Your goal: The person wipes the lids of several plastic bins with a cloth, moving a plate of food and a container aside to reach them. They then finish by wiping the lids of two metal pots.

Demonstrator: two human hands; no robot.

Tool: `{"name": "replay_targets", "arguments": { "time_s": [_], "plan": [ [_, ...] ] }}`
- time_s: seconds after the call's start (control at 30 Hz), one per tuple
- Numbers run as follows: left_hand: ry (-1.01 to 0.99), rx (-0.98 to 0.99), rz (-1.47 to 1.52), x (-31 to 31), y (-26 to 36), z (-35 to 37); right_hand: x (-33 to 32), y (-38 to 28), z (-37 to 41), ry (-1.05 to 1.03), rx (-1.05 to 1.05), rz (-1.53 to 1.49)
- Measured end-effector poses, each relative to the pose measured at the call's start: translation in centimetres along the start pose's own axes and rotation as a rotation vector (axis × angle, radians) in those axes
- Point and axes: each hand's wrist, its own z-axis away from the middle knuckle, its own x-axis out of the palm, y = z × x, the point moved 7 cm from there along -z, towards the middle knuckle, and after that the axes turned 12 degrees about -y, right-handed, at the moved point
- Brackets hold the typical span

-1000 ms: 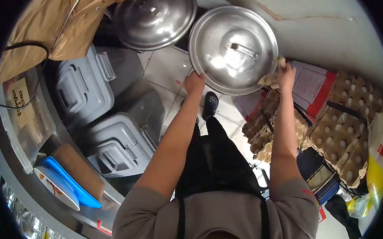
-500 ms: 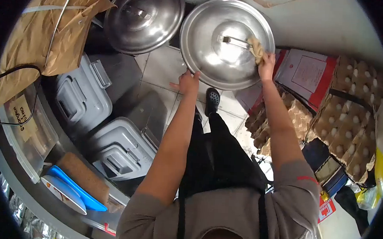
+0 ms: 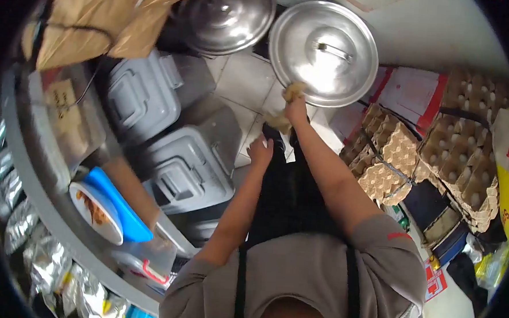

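Observation:
In my right hand (image 3: 295,110) is a yellowish-tan cloth (image 3: 294,91), bunched above the fist with another part hanging below it. The cloth overlaps the lower edge of a large round metal lid (image 3: 291,63), which has a strap handle across its top. My left hand (image 3: 260,153) hovers lower, in front of my dark trousers, with its fingers loosely apart and nothing in them. A second metal lid (image 3: 229,28) sits to the left of the first.
Grey lidded bins (image 3: 188,170) stand on the left, beside a counter edge (image 3: 88,254) with a bowl of food (image 3: 95,213) and a blue board (image 3: 117,203). Stacked egg trays (image 3: 459,147) and boxes (image 3: 410,92) line the right. Brown paper (image 3: 109,22) hangs upper left.
My right hand has drawn the cloth from the lid's right side to its near edge. My left hand has left the rim and come back toward my body. The view has shifted.

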Motion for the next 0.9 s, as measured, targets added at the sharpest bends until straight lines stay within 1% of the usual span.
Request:
{"name": "replay_targets", "arguments": {
  "time_s": [0.03,0.07,0.13,0.17,0.2,0.27,0.3,0.33,0.37,0.4,0.43,0.47,0.53,0.57,0.6,0.63,0.67,0.7,0.73,0.77,0.8,0.83,0.87,0.9],
  "plan": [
    [0.005,0.029,0.026,0.8,-1.3,1.2,1.0,-2.2,-0.9,-0.120,-0.079,-0.034],
    [0.017,0.054,0.054,1.0,-2.3,2.6,-0.3,-4.6,-0.8,-0.132,-0.123,-0.033],
    [0.074,0.091,0.128,-0.4,-2.7,6.3,-3.0,-10.3,0.5,-0.612,-0.273,0.001],
    [0.132,0.167,0.116,-1.2,-2.9,8.0,-4.9,-12.3,1.8,-0.715,-0.257,-0.192],
    [0.191,0.125,0.141,-2.3,-4.3,9.7,-6.1,-13.0,3.4,-0.829,-0.217,-0.378],
    [0.085,0.177,0.179,-2.6,-4.5,12.0,-6.5,-11.4,2.8,-0.751,-0.472,-0.182],
    [0.072,0.158,0.259,-2.4,-5.6,12.8,-8.8,-13.6,5.0,-0.796,-0.487,-0.243],
    [0.120,0.151,0.287,-3.3,-5.9,14.2,-11.3,-15.4,7.6,-0.841,-0.498,-0.304],
    [0.117,0.081,0.294,-4.0,-6.4,15.4,-11.9,-16.7,8.8,-0.860,-0.551,-0.273],
    [0.102,0.004,0.316,-3.9,-7.2,17.0,-13.2,-17.4,9.6,-0.746,-0.566,-0.303],
    [0.117,0.005,0.287,-3.9,-7.9,18.2,-14.4,-17.6,10.4,-0.640,-0.575,-0.335],
    [0.158,-0.013,0.325,-3.7,-9.0,19.5,-14.7,-18.2,11.6,-0.674,-0.614,-0.306],
    [0.159,-0.080,0.272,-2.7,-10.7,21.2,-15.4,-20.0,12.2,-0.741,-0.584,-0.499],
    [0.199,-0.135,0.303,-2.1,-11.9,22.0,-14.9,-20.0,11.7,-0.697,-0.578,-0.425],
    [0.224,-0.192,0.327,-1.6,-12.4,23.8,-15.0,-20.4,12.3,-0.738,-0.603,-0.399],
    [0.204,-0.268,0.381,-0.8,-12.9,25.4,-14.4,-20.8,13.0,-0.894,-0.562,-0.456],
    [0.238,-0.283,0.406,0.2,-13.9,26.2,-13.7,-21.9,13.7,-1.043,-0.524,-0.513],
    [0.222,-0.290,0.388,2.3,-15.3,26.5,-13.4,-22.0,13.8,-1.013,-0.495,-0.534],
    [0.199,-0.292,0.368,4.1,-15.8,27.0,-13.1,-21.7,13.9,-1.027,-0.520,-0.518],
    [0.230,-0.292,0.381,4.8,-15.5,28.1,-12.1,-21.1,13.7,-1.141,-0.398,-0.603],
    [0.271,-0.329,0.473,5.0,-15.3,29.7,-11.6,-21.6,14.3,-1.253,-0.273,-0.685],
    [0.306,-0.365,0.566,5.2,-15.2,31.0,-11.2,-22.9,16.5,-1.556,-0.284,-0.819],
    [0.396,-0.467,0.629,4.6,-15.3,32.1,-10.8,-22.4,16.8,-1.499,-0.110,-0.925],
    [0.416,-0.469,0.643,4.3,-14.8,32.8,-10.8,-23.1,17.1,-1.514,-0.125,-0.906]
  ]
}}
